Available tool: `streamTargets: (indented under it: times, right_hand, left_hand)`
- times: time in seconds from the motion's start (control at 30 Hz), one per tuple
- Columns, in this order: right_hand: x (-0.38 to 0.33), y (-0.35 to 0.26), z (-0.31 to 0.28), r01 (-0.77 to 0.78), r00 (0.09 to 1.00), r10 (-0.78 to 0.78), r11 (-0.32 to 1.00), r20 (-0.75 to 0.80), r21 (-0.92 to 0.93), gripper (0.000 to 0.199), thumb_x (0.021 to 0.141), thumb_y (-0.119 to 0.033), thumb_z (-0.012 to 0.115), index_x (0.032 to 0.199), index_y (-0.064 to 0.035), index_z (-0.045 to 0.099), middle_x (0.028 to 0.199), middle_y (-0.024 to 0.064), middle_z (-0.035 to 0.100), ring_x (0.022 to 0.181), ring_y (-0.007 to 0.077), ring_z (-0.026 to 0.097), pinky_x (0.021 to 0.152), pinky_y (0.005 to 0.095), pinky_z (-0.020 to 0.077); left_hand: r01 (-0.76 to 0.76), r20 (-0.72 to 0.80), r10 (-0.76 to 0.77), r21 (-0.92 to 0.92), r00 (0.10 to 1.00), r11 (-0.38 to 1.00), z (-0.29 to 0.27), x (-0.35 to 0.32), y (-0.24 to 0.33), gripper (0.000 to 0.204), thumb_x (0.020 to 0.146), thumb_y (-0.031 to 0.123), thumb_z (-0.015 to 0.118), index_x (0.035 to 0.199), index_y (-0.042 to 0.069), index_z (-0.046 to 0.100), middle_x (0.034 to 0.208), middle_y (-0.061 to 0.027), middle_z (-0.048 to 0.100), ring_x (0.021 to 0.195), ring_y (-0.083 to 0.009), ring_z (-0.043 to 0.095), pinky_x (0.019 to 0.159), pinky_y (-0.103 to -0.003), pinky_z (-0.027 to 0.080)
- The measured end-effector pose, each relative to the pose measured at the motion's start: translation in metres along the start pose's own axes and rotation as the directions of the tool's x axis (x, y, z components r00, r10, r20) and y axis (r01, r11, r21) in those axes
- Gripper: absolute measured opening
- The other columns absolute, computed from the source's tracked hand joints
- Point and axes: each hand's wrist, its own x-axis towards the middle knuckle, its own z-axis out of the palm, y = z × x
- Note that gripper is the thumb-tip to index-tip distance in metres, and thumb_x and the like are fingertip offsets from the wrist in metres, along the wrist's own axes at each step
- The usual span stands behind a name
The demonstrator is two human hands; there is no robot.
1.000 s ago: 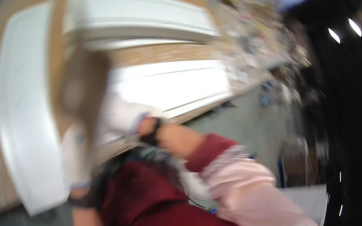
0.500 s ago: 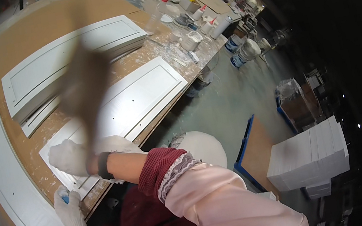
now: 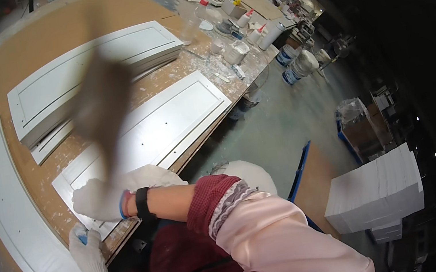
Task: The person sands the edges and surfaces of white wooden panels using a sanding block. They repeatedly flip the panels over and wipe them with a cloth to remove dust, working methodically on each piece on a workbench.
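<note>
A long white panel with a grooved border and small holes lies along the near edge of the worktable. My right hand, in a white knit glove, is closed over the panel's near left end. It holds a bunched white cloth that spreads out beside the wrist; the fingertips are hidden. Just left of it, my left hand, also gloved, is at the panel's lower left corner. Its fingers curl round a small blue thing, mostly hidden.
Stacked white panels lie farther back on the table, another white panel at the left. Bottles and tubs crowd the far right end. Buckets and a stack of white boards stand beyond. A brown blur covers part of the view.
My right hand has drawn slightly back toward the table's near edge with the cloth. My left hand keeps its place at the panel's corner. The whole view has shifted a little.
</note>
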Motion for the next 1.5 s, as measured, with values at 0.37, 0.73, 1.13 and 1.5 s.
streamTargets:
  times: [0.37,0.73,1.13,1.5]
  right_hand:
    - [0.005,0.007,0.002,-0.012,1.000,0.011,0.999,0.019,0.050,0.012,0.077,-0.012,0.061,0.076,-0.0065,0.072,0.075,0.0143,0.067,0.068,0.0301,0.069,0.057,0.0409,0.0528]
    - [0.021,0.013,-0.013,-0.023,0.975,0.003,0.996,0.221,0.086,0.008,0.079,-0.008,0.062,0.080,-0.0042,0.069,0.083,0.0185,0.067,0.079,0.0329,0.070,0.067,0.0415,0.0573]
    - [-0.060,-0.002,-0.120,-0.686,0.694,0.248,0.514,0.676,0.515,0.012,0.088,-0.010,0.061,0.097,-0.0056,0.068,0.077,0.0080,0.063,0.064,0.0168,0.063,0.058,0.0309,0.0499]
    - [-0.076,-0.034,-0.046,-0.407,0.899,0.258,0.792,0.355,0.455,0.017,0.087,-0.017,0.062,0.103,-0.0106,0.063,0.098,0.0103,0.059,0.088,0.0310,0.062,0.072,0.0417,0.0514]
  left_hand:
    - [-0.011,0.013,0.011,-0.002,1.000,1.000,0.005,-0.001,0.002,0.024,0.082,0.013,0.066,0.101,-0.001,0.060,0.075,0.0017,0.051,0.061,-0.0087,0.047,0.056,-0.026,0.041]
    - [-0.067,-0.033,0.075,0.198,0.997,0.978,-0.003,-0.007,0.021,0.025,0.078,0.019,0.067,0.092,0.000,0.063,0.074,-0.0059,0.059,0.069,-0.0161,0.055,0.065,-0.033,0.046]
    - [0.086,-0.076,-0.067,0.286,0.995,0.954,-0.009,-0.013,0.026,0.035,0.076,0.029,0.067,0.103,0.007,0.065,0.090,-0.0159,0.067,0.086,-0.0316,0.066,0.079,-0.040,0.051]
    - [0.055,-0.101,-0.029,0.266,0.994,0.962,-0.006,-0.012,0.024,0.033,0.075,0.027,0.067,0.099,0.005,0.064,0.082,-0.0132,0.066,0.079,-0.0285,0.065,0.075,-0.038,0.050]
